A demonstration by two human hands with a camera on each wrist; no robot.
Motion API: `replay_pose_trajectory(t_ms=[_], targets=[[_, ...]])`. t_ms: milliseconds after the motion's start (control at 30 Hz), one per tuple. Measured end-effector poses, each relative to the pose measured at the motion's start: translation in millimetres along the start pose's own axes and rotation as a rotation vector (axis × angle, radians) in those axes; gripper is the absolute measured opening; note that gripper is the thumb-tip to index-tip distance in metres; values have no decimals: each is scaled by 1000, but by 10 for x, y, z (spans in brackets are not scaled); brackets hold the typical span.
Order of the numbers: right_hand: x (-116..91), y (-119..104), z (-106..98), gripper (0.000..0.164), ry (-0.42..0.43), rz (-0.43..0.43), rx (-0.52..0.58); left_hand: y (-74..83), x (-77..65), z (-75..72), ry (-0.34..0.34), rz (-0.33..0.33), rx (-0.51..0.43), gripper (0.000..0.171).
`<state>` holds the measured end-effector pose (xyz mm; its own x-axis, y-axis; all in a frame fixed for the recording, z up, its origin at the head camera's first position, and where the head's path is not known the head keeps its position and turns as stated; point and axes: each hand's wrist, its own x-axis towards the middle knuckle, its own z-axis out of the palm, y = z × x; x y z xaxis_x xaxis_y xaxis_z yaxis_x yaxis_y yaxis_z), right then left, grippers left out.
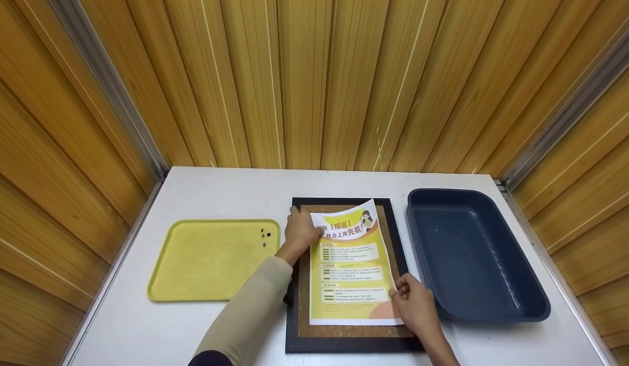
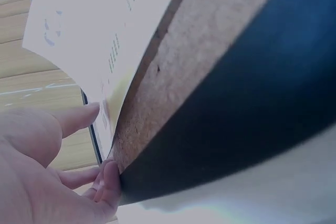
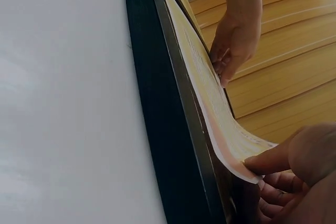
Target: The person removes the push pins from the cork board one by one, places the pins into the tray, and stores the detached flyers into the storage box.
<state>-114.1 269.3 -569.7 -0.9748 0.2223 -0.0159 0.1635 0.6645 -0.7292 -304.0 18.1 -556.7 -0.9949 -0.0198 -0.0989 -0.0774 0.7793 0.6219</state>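
A yellow printed poster (image 1: 352,277) lies over a brown cork-like board (image 1: 339,331) inside a black frame (image 1: 345,345). My left hand (image 1: 300,231) is at the poster's upper left, thumb on the sheet and other fingers by the frame's left bar. In the left wrist view, the thumb and curled fingers of that hand (image 2: 58,171) close about the paper's edge. Down at the lower right edge, my right hand (image 1: 416,305) pinches the poster, thumb on the printed face and fingers curled beneath, as the right wrist view shows. The poster's top right corner curls upward.
Left of the frame lies a yellow tray (image 1: 207,264) with several small dark bits (image 1: 265,236) near its upper right corner. A deep dark blue bin (image 1: 477,254) stands close on the right. Wood-patterned walls (image 1: 304,86) border the white table (image 1: 233,193).
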Motion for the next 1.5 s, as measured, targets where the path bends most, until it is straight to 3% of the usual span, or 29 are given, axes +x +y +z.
replay_pose_trajectory(t_ms=[267, 533, 1067, 1233, 1367, 1500], targets=[[-9, 85, -2, 13, -5, 12, 101, -16, 51, 6, 11, -17, -45, 58], [6, 115, 10, 12, -27, 29, 111, -33, 98, 32, 10, -2, -5, 76], [-5, 93, 22, 14, -72, 15, 99, -48, 63, -19, -12, 31, -23, 26], [-15, 89, 7, 17, -48, 4, 86, -65, 18, -60, -48, 62, -27, 32], [-24, 67, -12, 19, -33, -2, 62, -94, -16, -74, -35, 121, 15, 36], [-22, -8, -43, 19, -16, -5, 40, -77, -33, -145, -39, 153, -29, 39]])
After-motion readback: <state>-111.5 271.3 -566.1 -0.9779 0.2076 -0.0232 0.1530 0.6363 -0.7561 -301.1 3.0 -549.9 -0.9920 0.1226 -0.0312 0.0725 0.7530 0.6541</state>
